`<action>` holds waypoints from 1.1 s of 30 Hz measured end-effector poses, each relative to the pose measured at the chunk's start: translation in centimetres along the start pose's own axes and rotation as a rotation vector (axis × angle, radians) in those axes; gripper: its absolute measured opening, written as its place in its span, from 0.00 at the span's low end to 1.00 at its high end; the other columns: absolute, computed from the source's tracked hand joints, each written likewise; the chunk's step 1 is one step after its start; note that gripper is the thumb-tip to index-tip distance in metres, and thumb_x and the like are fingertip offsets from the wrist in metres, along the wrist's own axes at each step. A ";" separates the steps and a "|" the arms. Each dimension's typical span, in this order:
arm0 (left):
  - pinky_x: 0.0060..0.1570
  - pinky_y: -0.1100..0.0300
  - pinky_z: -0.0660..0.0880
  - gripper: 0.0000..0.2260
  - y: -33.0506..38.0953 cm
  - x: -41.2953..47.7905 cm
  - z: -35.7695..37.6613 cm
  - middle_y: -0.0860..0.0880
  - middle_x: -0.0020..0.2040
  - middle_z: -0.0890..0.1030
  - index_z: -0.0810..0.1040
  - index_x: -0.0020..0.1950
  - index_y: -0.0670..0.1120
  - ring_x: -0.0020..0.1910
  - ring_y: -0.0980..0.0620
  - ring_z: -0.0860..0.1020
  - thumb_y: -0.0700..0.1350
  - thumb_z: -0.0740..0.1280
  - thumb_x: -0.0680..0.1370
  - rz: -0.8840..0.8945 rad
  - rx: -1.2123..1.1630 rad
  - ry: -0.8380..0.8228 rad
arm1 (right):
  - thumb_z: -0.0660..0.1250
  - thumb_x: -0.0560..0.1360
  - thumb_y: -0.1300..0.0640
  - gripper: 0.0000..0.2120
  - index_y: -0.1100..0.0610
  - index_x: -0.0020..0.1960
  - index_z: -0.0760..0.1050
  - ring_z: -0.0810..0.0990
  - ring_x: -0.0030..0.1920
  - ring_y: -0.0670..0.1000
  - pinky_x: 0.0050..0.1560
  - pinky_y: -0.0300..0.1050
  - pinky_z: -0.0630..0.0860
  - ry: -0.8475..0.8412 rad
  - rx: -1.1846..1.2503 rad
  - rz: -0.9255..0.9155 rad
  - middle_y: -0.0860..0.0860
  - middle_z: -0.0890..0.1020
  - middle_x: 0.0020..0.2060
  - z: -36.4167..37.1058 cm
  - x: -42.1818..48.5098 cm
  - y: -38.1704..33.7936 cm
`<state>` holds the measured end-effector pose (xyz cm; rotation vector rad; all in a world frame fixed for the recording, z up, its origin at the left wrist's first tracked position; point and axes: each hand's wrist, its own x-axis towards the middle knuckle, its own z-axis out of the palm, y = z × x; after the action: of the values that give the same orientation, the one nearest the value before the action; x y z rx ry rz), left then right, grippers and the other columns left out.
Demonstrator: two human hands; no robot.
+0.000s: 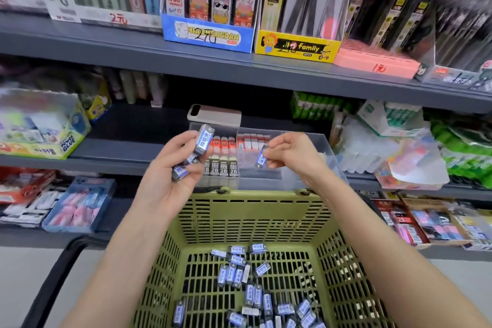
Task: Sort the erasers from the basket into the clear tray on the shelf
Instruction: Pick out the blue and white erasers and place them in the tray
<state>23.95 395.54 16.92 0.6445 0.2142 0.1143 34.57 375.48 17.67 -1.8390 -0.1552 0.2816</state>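
The right grip (290,152) pinches one blue-labelled eraser (261,158) by its top end, long axis near upright. It hangs over the clear tray (330,153), just right of the 2B erasers (221,168), so the open compartment probably lies straight below. The left grip (173,168) clasps several spare erasers (203,138) near the tray's left edge. Many loose erasers (253,290) lie in the basket (255,196).

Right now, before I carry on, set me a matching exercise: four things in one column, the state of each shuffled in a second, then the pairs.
1. left hand
2. right hand
3. basket
4. clear tray

A. 2B erasers stand in it
B. pinches a single eraser
C. loose erasers lie on its floor
D. holds a bunch of erasers

Pairs: 1-D, 2-B, 3-C, 4-A.
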 end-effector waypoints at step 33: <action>0.23 0.70 0.69 0.10 -2.3 0.9 -1.1 0.45 0.43 0.83 0.84 0.40 0.46 0.40 0.52 0.82 0.39 0.63 0.72 0.053 0.105 -0.061 | 0.54 0.81 0.50 0.19 0.62 0.49 0.78 0.80 0.44 0.55 0.49 0.46 0.75 -0.280 -0.849 -0.100 0.57 0.83 0.45 1.9 1.8 1.6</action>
<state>24.63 394.48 14.50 0.7575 0.1453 0.1351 35.72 377.27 15.44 -2.6094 -0.6363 0.4463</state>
